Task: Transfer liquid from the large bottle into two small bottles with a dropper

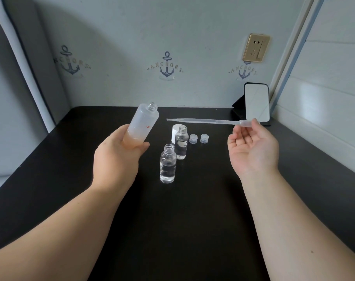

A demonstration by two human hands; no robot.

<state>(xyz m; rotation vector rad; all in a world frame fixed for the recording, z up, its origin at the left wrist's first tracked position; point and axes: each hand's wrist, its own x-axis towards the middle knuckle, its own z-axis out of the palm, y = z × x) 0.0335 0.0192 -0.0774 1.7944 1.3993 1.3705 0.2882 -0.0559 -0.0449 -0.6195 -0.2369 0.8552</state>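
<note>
While your left hand [119,157] is wrapped around the lower part of the large bottle [144,123], its fingers closed on the base, the bottle is lifted clear of the table [71,169] and tilted so its uncapped neck points up and to the right. Your right hand [251,147] is palm-up, with the thumb and a fingertip pinched on the bulb end of the dropper [209,121]; the other fingers curl loosely and touch nothing. The dropper lies nearly level in the air, its thin tip reaching left and ending just right of the bottle's mouth, apart from it.

Under the gap between your hands stand two small bottles [167,164], both open and upright: the nearer one is partly filled with clear liquid, the farther one [181,144] is just behind and to its right, very close; you cannot tell if they touch. A white cap [175,132] sits behind the farther bottle, and two small clear caps [193,138] lie side by side to its right, a little apart.

The dark table is bare toward you and to the left. At the far right corner a phone [256,104] leans on a stand near the wall.
</note>
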